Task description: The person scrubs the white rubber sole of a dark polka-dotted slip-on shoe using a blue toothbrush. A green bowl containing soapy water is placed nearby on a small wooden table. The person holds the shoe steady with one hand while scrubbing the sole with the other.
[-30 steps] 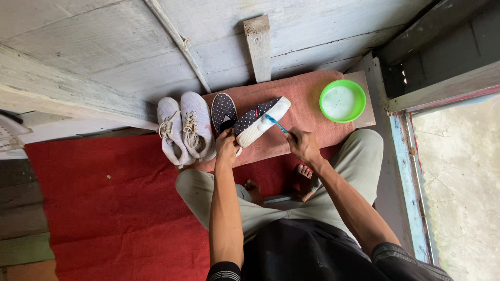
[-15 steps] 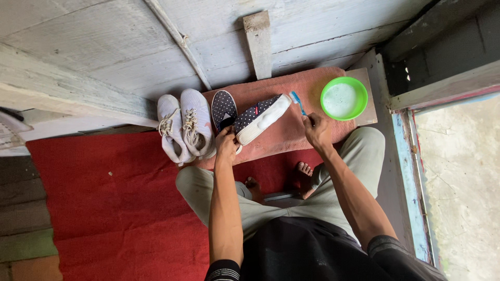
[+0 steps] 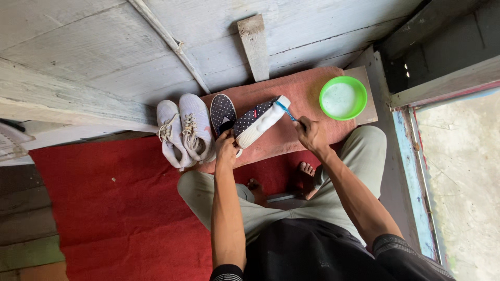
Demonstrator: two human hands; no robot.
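Centrally in the frame, a dark dotted shoe with a white sole is gripped at its heel end by the left hand, tilted on its side so the sole faces right. A blue toothbrush is clamped in the right hand, and its head is pressed against the toe end of the white sole. The 2 hands are kept apart, 1 at each end of the shoe. A 2nd dotted shoe is seen just left of it on a faded red mat. Further left, 2 white sneakers are lined up together. A green bowl of cloudy water is placed at the upper right.
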